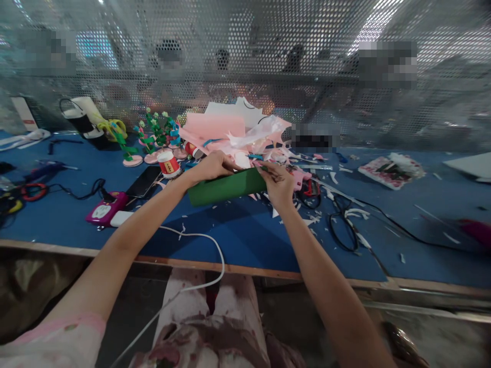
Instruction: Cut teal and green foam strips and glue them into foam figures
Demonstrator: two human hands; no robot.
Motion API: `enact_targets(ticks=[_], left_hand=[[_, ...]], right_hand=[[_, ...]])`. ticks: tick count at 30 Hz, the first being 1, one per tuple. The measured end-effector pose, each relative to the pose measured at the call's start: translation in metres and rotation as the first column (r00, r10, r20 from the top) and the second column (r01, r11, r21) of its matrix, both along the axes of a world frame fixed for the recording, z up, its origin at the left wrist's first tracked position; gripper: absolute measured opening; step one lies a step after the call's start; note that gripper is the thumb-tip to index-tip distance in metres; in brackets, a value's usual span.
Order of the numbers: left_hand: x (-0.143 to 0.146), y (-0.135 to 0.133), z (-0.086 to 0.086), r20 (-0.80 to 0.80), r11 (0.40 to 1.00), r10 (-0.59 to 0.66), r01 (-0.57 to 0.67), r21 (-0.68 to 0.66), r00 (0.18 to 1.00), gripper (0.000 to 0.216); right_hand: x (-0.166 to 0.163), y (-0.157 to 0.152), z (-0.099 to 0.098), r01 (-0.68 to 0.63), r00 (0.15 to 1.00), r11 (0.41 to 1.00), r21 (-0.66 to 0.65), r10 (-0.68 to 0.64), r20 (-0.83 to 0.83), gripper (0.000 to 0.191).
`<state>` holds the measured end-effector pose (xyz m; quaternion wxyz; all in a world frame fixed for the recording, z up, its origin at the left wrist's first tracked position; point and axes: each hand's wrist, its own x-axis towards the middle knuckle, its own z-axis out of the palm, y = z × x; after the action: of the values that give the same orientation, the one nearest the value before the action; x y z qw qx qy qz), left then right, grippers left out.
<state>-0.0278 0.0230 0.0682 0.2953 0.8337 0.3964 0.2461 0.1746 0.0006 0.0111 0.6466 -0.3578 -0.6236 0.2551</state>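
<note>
A dark green sheet (228, 188), bent or rolled into a long shape, is held just above the blue table, in front of a heap of pink and white paper (218, 125). My left hand (215, 164) grips its upper left edge, with the fingertips partly hidden behind it. At the right end, my right hand (276, 183) pinches the upper corner between thumb and fingers. What the green sheet is made of I cannot tell. Close by on the left stands a red and white paper cup (169, 164). A pink glue gun (301, 179) lies just past my right hand.
Small green flower models (153, 135) stand back left. A black phone (143, 182) lies near a purple power socket (107, 208), whose white cable (199, 235) hangs over the table's front edge. Black cords (341, 230) and paper scraps cover the right side. A perforated metal screen (245, 61) closes the back.
</note>
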Motion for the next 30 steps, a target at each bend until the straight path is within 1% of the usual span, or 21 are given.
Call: enact_targets(ticks=[3, 6, 10, 14, 18, 20, 22, 24, 25, 26, 27, 30], left_hand=[[0.002, -0.004, 0.003, -0.02, 0.999, 0.052, -0.051, 0.015, 0.998, 0.034], [0.003, -0.008, 0.008, -0.027, 0.997, 0.058, -0.057, 0.045, 0.998, 0.034], [0.004, -0.01, 0.011, -0.05, 0.996, 0.053, -0.049, 0.081, 0.997, 0.038], [0.004, -0.01, 0.01, -0.032, 0.997, 0.013, -0.01, 0.077, 0.999, 0.042], [0.003, -0.009, 0.012, 0.042, 0.995, -0.092, 0.09, 0.046, 0.995, 0.039], [-0.001, -0.008, 0.016, 0.058, 0.991, -0.133, 0.132, 0.032, 0.989, 0.037], [-0.006, -0.009, 0.021, 0.062, 0.99, -0.137, 0.139, -0.028, 0.989, 0.041], [-0.01, -0.011, 0.025, 0.049, 0.982, -0.139, 0.144, -0.124, 0.989, 0.048], [-0.012, -0.012, 0.026, 0.026, 0.978, -0.143, 0.145, -0.152, 0.989, 0.049], [-0.012, -0.013, 0.027, -0.01, 0.978, -0.145, 0.142, -0.152, 0.989, 0.05], [-0.012, -0.014, 0.026, -0.058, 0.983, -0.143, 0.135, -0.126, 0.988, 0.05], [-0.008, -0.012, 0.02, -0.188, 0.994, -0.098, 0.105, 0.028, 0.977, 0.052]], right_hand=[[0.0, 0.0, 0.0, 0.02, 1.0, 1.0, -0.003, -0.02, -0.002, 0.018], [0.001, -0.002, 0.002, 0.041, 0.999, 0.999, -0.022, -0.042, -0.024, 0.022], [0.001, -0.004, 0.005, 0.033, 0.998, 0.996, -0.079, -0.037, -0.041, 0.026], [0.0, -0.005, 0.007, 0.047, 0.997, 0.998, -0.044, -0.049, -0.053, 0.022], [0.0, -0.006, 0.008, 0.138, 0.989, 0.99, 0.006, -0.138, -0.044, 0.023], [0.001, -0.005, 0.008, 0.181, 0.983, 0.982, 0.053, -0.18, -0.036, 0.024], [0.001, -0.005, 0.008, 0.207, 0.978, 0.971, 0.116, -0.205, -0.035, 0.024], [0.0, -0.006, 0.007, 0.208, 0.978, 0.965, 0.162, -0.205, -0.035, 0.024], [-0.001, -0.007, 0.007, 0.202, 0.979, 0.964, 0.172, -0.199, -0.034, 0.024], [-0.002, -0.008, 0.007, 0.197, 0.98, 0.964, 0.176, -0.194, -0.034, 0.023], [-0.003, -0.008, 0.006, 0.196, 0.981, 0.965, 0.176, -0.193, -0.034, 0.023], [-0.005, -0.01, 0.006, 0.206, 0.979, 0.962, 0.177, -0.202, -0.04, 0.021]])
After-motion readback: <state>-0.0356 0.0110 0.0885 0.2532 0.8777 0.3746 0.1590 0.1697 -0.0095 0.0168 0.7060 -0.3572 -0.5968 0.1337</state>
